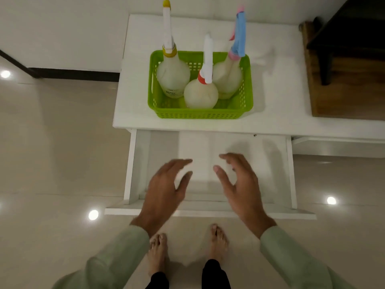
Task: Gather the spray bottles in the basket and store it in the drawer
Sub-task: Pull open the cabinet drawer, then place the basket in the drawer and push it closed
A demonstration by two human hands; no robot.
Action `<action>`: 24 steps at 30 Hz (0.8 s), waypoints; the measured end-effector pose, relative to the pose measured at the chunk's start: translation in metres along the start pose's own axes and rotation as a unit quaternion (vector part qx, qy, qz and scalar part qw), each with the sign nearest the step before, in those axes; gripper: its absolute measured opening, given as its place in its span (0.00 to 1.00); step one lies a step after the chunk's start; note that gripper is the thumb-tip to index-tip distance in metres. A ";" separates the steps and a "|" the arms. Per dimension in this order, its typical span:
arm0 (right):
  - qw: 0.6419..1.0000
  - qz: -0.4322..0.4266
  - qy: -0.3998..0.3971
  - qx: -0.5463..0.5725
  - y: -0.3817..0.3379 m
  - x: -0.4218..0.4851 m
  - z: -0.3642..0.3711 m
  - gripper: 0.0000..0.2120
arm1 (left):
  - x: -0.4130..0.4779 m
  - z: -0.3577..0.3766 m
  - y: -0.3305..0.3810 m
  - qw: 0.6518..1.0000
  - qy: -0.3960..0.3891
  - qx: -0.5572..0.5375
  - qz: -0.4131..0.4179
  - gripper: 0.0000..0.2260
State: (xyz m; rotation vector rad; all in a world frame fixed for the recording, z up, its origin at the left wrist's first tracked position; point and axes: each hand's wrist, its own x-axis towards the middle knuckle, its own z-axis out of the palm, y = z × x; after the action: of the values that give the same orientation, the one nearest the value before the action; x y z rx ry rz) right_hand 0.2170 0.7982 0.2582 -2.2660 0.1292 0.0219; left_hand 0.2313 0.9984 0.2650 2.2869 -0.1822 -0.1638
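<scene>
A green perforated basket [200,114] stands on the white cabinet top [281,97]. Three translucent spray bottles stand upright inside it: one with a yellow collar [173,76] at the left, one with a red collar [201,93] in front, one with a blue and pink head [228,77] at the right. Below the top, a white drawer [208,211] is pulled out, its inside bare. My left hand [164,190] and my right hand [241,184] hover over the drawer, palms facing each other, fingers apart, holding nothing, well short of the basket.
A dark wooden piece of furniture [343,80] sits at the right edge of the cabinet top. My bare feet [187,247] stand on the glossy tiled floor just in front of the drawer's front panel. A white wall runs behind the cabinet.
</scene>
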 end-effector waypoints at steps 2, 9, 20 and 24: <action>0.996 -0.009 0.087 0.031 -0.012 0.036 -0.013 0.11 | 0.037 -0.015 0.012 0.993 0.113 -0.026 -0.003 0.11; 0.984 0.019 0.175 0.029 -0.021 0.141 -0.032 0.20 | 0.150 -0.042 0.010 0.960 0.275 -0.002 -0.048 0.14; 0.971 0.214 0.044 0.095 0.001 0.211 -0.028 0.15 | 0.199 -0.045 -0.026 0.964 0.150 0.020 -0.217 0.11; 0.973 0.211 0.035 0.092 -0.002 0.197 -0.035 0.14 | 0.186 -0.048 -0.018 0.963 0.158 0.035 -0.218 0.12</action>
State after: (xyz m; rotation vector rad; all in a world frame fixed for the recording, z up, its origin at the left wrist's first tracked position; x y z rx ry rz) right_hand 0.4123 0.7559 0.2709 -2.0181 0.6241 0.1477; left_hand 0.4232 1.0105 0.2722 2.3572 0.4907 -0.0138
